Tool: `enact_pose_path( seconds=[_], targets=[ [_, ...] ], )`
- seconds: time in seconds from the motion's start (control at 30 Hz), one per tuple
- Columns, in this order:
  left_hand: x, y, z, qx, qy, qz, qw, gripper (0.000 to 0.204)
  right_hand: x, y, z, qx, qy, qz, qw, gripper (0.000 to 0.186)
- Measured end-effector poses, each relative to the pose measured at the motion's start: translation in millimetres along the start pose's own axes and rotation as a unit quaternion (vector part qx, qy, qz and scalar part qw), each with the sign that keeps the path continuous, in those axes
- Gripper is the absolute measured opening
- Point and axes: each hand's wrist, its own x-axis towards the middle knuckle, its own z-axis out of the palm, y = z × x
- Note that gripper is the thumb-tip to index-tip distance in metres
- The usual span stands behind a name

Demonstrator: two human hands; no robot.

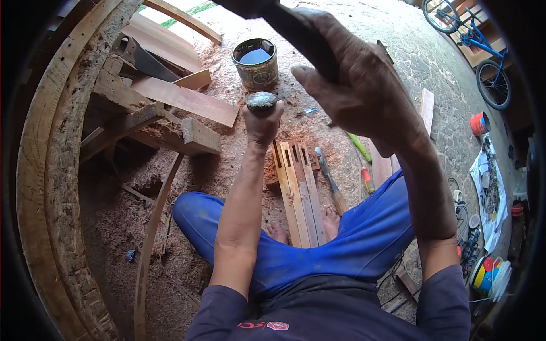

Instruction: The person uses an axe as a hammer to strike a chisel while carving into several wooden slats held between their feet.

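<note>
Head view: slotted strips (300, 199) run bodyward from near left fingers (278, 109) gripping a tool (261, 102), right fingers (333, 28) wrapping a dark handle (294, 35).

Bare wood with a smooth, matt face is shown by the slotted strips (298, 199). The raised hammer (301, 41) is finished dark and dull; its material cannot be told. The gripped tool's butt (261, 102) is roughened and mottled, with a faint shine. On the loose chisel (325, 170), a worn metal blade is joined to a wooden handle. The bench frame (54, 170) is formed of rough, pitted timber, while the boards (187, 101) are smoother. The bucket (255, 75) is coated in matt grime, and its liquid (254, 55) is glossy. The ground (449, 102) is rough and stony, partly covered by papery wood shavings (128, 227). Soft, matt cloth is seen in the trousers (307, 267) and shirt (341, 312).
</note>
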Motion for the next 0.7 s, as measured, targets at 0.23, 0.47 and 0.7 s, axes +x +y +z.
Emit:
enact_pose_path(
  seconds=[0.23,0.47,0.7],
  targets=[
    [-19,3,12,0.134,0.011,0.13,0.982,0.017,-23,35,51,-0.222,-0.344,0.12,0.905,0.047],
    [-6,6,9,0.01,0.045,0.005,0.999,0.018,-27,17,25,-0.061,-0.185,0.057,0.979,0.054],
    [-5,1,13,0.034,0.046,-0.009,0.998,0.009,34,27,17,-0.083,0.082,-0.014,0.993,0.049]
  ],
)
